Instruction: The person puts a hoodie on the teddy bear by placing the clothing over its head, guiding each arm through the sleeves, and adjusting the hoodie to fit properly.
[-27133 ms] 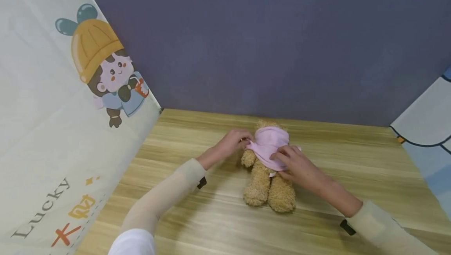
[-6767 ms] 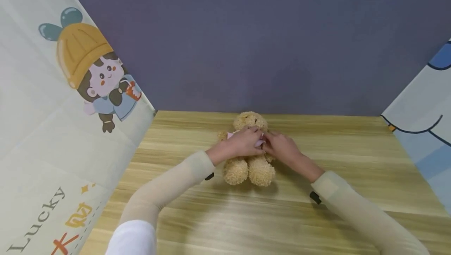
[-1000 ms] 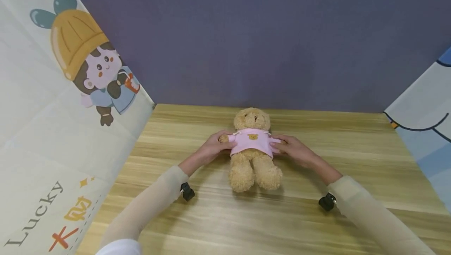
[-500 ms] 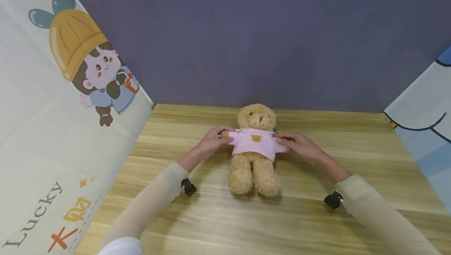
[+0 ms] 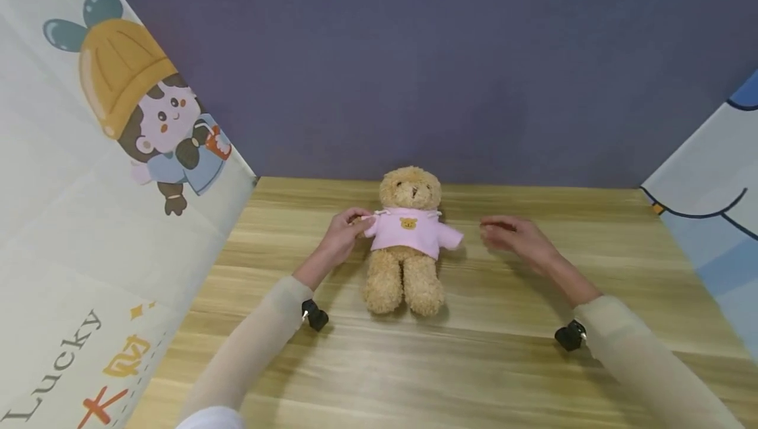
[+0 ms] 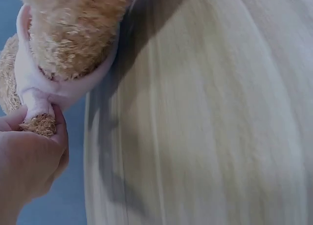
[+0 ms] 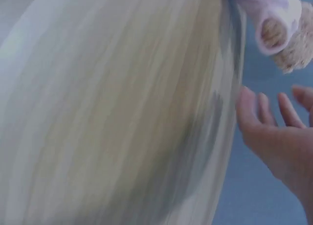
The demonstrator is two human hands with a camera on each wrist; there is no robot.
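A tan plush teddy bear (image 5: pixel 404 277) lies face up on the wooden table, its legs toward the person. It wears a pink hoodie (image 5: pixel 408 235) with a small bear patch on the chest and white drawstrings at the neck. My left hand (image 5: pixel 339 238) pinches the bear's arm and sleeve on the left; in the left wrist view a furry paw (image 6: pixel 41 124) pokes out between thumb and fingers. Off to the right, my right hand (image 5: pixel 521 239) holds nothing, fingers loosely bent. In the right wrist view the other sleeve (image 7: pixel 274 32) hangs apart from those fingers, fur showing inside its cuff.
The wood-grain table (image 5: pixel 379 370) ends at a dark blue-grey wall (image 5: pixel 379 67) just behind the bear's head. A white printed panel (image 5: pixel 47 218) borders the left side, and another printed panel (image 5: pixel 705 199) the right.
Earlier the hoodie covered the bear's head; now it sits on the body. Over the last second my right hand released the right sleeve and moved away right, while the bear shifted slightly left.
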